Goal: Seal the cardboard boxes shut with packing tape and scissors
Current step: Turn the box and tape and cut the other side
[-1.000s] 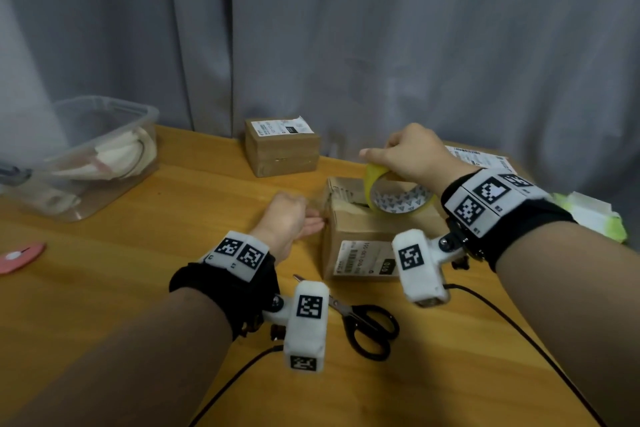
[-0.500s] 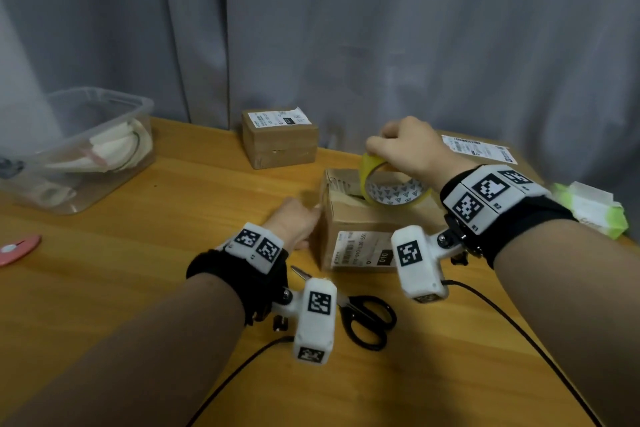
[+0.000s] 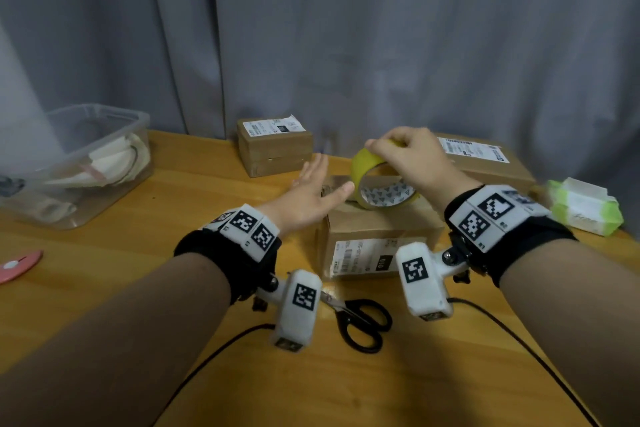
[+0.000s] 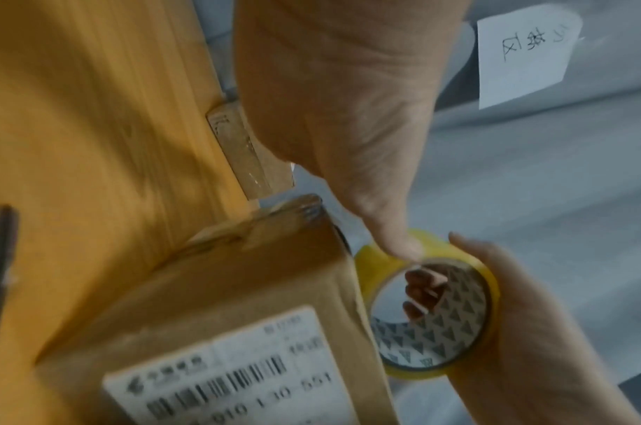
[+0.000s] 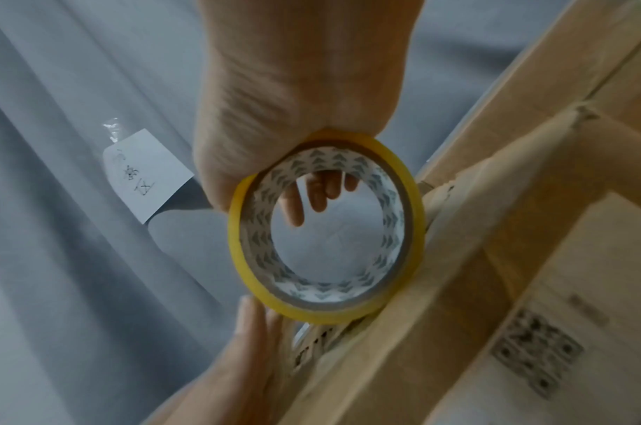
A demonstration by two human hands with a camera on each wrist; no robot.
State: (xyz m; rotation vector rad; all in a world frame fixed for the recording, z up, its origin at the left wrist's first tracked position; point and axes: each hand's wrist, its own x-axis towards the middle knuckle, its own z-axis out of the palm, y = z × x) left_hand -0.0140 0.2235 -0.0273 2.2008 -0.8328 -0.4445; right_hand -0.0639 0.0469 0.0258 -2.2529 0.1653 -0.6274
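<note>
Grey curtain (image 3: 381, 45) behind, right hand (image 3: 408, 163) pinches tape roll (image 3: 384, 191) over the box (image 3: 374, 229) while left hand (image 3: 311, 191), spread, steadies it for taping.

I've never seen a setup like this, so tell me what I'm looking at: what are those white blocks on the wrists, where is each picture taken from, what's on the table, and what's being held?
No machine here: a person works with bare hands. The white blocks on the black wristbands are small cameras. One picture comes from a head-worn camera looking down; the other two look along each hand from the wrists.

The right hand grips a yellow tape roll over the nearest cardboard box. The left hand is open, fingers straight, its thumb reaching to the roll.

On the wooden table lie black scissors, two more labelled boxes at the back, a clear plastic bin on the left, a pink object at the left edge, and a green and white pack on the right.
</note>
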